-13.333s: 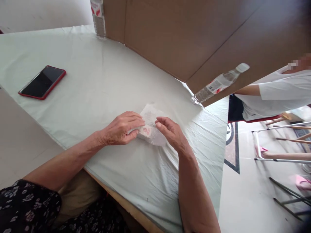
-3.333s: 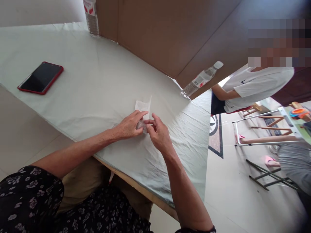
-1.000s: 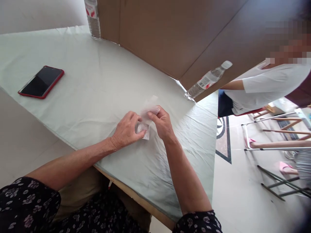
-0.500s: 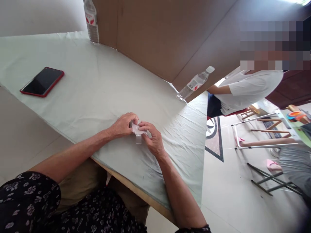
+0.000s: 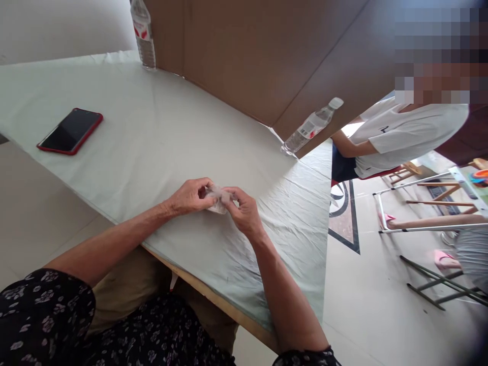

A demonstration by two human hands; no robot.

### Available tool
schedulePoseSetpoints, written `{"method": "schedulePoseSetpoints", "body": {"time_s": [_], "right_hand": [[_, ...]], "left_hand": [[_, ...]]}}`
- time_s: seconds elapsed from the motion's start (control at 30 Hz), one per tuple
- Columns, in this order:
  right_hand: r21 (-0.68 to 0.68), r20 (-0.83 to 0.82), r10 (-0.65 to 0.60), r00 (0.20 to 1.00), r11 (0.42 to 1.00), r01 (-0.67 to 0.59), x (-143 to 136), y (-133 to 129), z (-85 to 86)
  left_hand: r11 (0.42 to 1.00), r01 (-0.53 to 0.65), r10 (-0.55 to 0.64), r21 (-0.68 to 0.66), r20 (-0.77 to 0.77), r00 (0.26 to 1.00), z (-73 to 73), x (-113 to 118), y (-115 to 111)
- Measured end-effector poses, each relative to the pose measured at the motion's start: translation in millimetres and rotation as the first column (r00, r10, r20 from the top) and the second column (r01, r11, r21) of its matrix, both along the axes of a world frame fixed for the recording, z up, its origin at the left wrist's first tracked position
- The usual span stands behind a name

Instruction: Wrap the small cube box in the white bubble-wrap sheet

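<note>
Close above the cloth-covered table (image 5: pixel 152 132), a small piece of crumpled, see-through plastic (image 5: pixel 218 203), perhaps a little bag, is pinched between both hands. My left hand (image 5: pixel 191 195) grips its left side with thumb and forefinger. On the other side, my right hand (image 5: pixel 245 209) has thumb and fingertips closed on its edge. The plastic is partly covered by the fingers, and I cannot make out whether anything is inside it.
A phone in a red case (image 5: pixel 71 131) lies at the left. Two water bottles (image 5: pixel 143 35) (image 5: pixel 312 126) stand against a tall brown cardboard panel (image 5: pixel 244 61). A person in a white shirt (image 5: pixel 412 127) sits beyond it; a folding stool (image 5: pixel 438 284) is at the right.
My fingers have shifted on the plastic, and it is now more bunched between them. The flap that hung below it no longer shows. The view has turned slightly left.
</note>
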State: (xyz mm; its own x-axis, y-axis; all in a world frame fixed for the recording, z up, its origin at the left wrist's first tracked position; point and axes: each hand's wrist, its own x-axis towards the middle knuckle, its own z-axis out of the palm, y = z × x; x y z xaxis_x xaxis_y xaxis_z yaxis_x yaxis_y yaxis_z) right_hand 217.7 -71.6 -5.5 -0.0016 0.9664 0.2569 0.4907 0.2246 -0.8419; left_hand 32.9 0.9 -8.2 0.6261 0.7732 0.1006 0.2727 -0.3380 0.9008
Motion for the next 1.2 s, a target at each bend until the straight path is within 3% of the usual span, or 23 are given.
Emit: {"method": "schedulePoseSetpoints", "body": {"time_s": [0.1,0.2,0.27,0.37,0.43,0.5,0.57,0.7,0.83,1.0,1.2], "right_hand": [[-0.187,-0.175,-0.035,0.984,0.982,0.002,-3.0,8.1,2.1],[-0.213,-0.324,0.007,0.946,0.974,-0.081,-6.5,8.9,-6.2],[-0.190,-0.331,0.026,0.943,0.977,-0.093,-8.2,8.0,-11.5],[-0.199,-0.312,-0.020,0.950,0.979,-0.045,-8.7,10.3,-14.9],[-0.257,-0.340,-0.044,0.940,0.965,-0.048,-7.4,14.7,-15.8],[-0.301,-0.351,-0.066,0.934,0.953,-0.046,-5.0,18.8,-17.1],[-0.270,-0.288,-0.111,0.951,0.962,0.030,-2.4,20.1,-19.4],[-0.011,-0.038,-0.235,0.971,0.972,0.235,1.0,13.3,-22.4],[0.142,0.080,-0.202,0.976,0.972,0.190,0.5,6.9,-22.0],[0.111,0.144,-0.144,0.979,0.985,0.129,-2.9,10.6,-22.1],[0.026,0.062,-0.109,0.992,0.994,0.108,-3.7,11.9,-17.8]], "left_hand": [[0.994,-0.113,0.111,-0.012,-0.085,0.990,3.8,1.7,0.4],[0.960,-0.221,0.254,0.174,-0.196,0.947,3.5,2.1,2.8],[0.955,-0.221,0.259,0.195,-0.193,0.947,3.8,1.0,5.0],[0.993,-0.092,0.092,-0.072,-0.016,0.996,5.9,-2.2,8.0],[0.959,0.036,0.006,-0.283,0.144,0.990,6.8,-3.9,9.5],[0.914,0.092,-0.001,-0.395,0.224,0.975,6.3,-4.5,10.8],[0.897,0.065,0.038,-0.436,0.222,0.974,4.8,-4.3,12.0],[0.884,0.012,0.090,-0.467,0.196,0.977,1.1,-3.4,13.7],[0.878,0.023,0.081,-0.478,0.196,0.977,-2.2,-4.0,14.6],[0.883,0.070,0.030,-0.465,0.203,0.979,-3.9,-5.4,14.5],[0.894,0.050,0.032,-0.445,0.174,0.984,-0.8,-4.0,13.2]]}}
